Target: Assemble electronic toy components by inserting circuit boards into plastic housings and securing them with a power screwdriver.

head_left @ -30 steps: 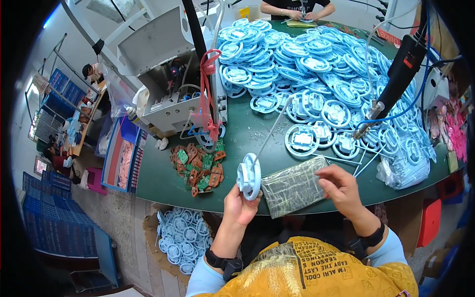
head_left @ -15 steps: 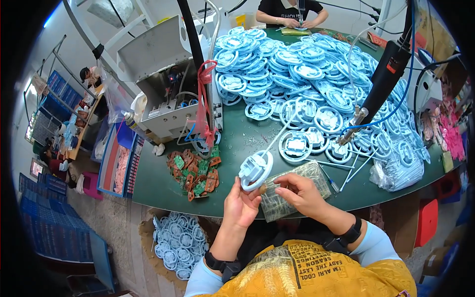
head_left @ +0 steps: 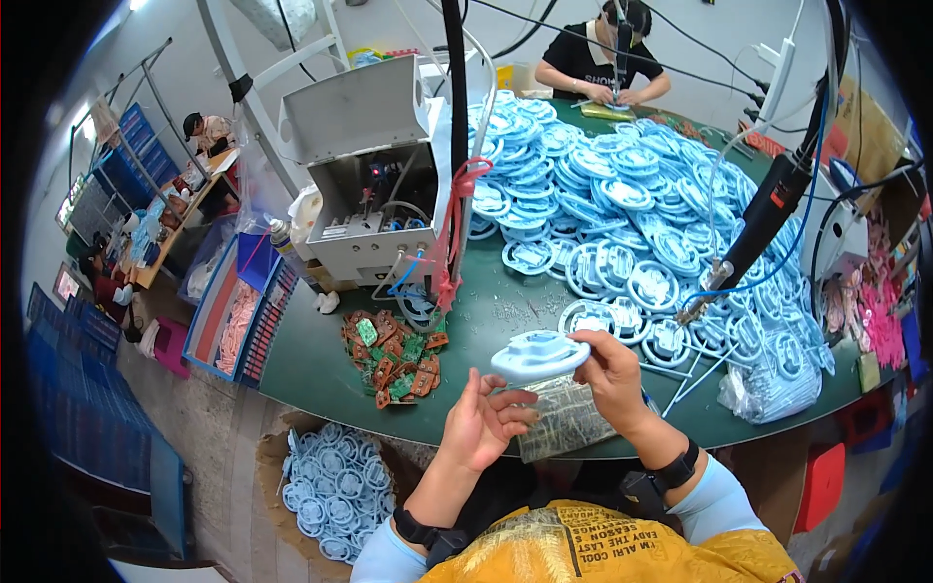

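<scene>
My right hand (head_left: 616,387) is closed on the right edge of a light blue round plastic part (head_left: 536,359), pinching its rim between thumb and fingers. The part is tilted nearly edge-on, with a raised shape in its middle. Just below and to the left of it, my left hand (head_left: 482,426) is palm up with the fingers apart, holding nothing. Under the part lies a flat block wrapped in clear tape (head_left: 562,423) at the table's near edge. To the left sits a heap of small green and brown circuit boards (head_left: 391,361).
A large pile of light blue round parts (head_left: 612,185) covers the table's far side. A black powered screwdriver (head_left: 768,209) hangs at the right. An open metal control box (head_left: 374,214) stands left. A carton (head_left: 277,486) of parts is on the floor. Another person (head_left: 603,68) works opposite.
The plastic part has passed from my left hand to my right and turned from tilted upright to nearly edge-on. My left hand has let go and opened. The view has shifted slightly.
</scene>
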Demonstrator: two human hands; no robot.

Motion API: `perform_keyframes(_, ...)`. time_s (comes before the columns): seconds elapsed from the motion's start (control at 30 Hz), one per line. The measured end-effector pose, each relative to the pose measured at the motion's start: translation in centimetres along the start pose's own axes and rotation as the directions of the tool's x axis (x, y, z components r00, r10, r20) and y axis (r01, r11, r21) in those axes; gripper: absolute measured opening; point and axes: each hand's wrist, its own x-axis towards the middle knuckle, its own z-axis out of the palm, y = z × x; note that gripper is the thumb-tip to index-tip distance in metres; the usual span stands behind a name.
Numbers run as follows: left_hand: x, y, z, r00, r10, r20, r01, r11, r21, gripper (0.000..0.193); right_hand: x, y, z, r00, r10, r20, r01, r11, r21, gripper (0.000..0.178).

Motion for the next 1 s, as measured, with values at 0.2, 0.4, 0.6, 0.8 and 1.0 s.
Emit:
perform_keyframes(0.2,-1.0,1.0,-0.8,0.997,0.059,-0.040,-0.057,0.997,0.047,0.048,1.2,-0.1,0.0,0.980,0.194,0.043,-0.198,0.944,0.265,0.021)
perform_keyframes(0.4,-3.1,1.8,-0.6,0.999,-0.010,-0.042,0.020,0.970,0.244,0.054,0.9,-1.0,0.9,0.899,-0.389,0.202,0.432,0.865,-0.254,0.038)
perform_keyframes(0.6,-7.6,1.4,-5.4,0.991,0.114,-0.072,-0.093,0.963,0.255,0.040,-2.8,-1.2,4.5,0.725,-0.473,0.500,0.616,0.770,-0.164,0.041)
perform_keyframes(0.8,-22.5,5.8,-25.1,0.894,0.271,-0.356,-0.152,0.932,0.328,0.030,-4.2,-1.4,3.8,0.768,-0.367,0.525,0.552,0.795,-0.251,0.039)
perform_keyframes(1.0,-35.3,2.6,-36.5,0.220,0.405,-0.888,-0.359,0.880,0.312,0.047,-2.8,0.7,1.0,0.887,-0.252,0.387,0.395,0.849,-0.351,0.032)
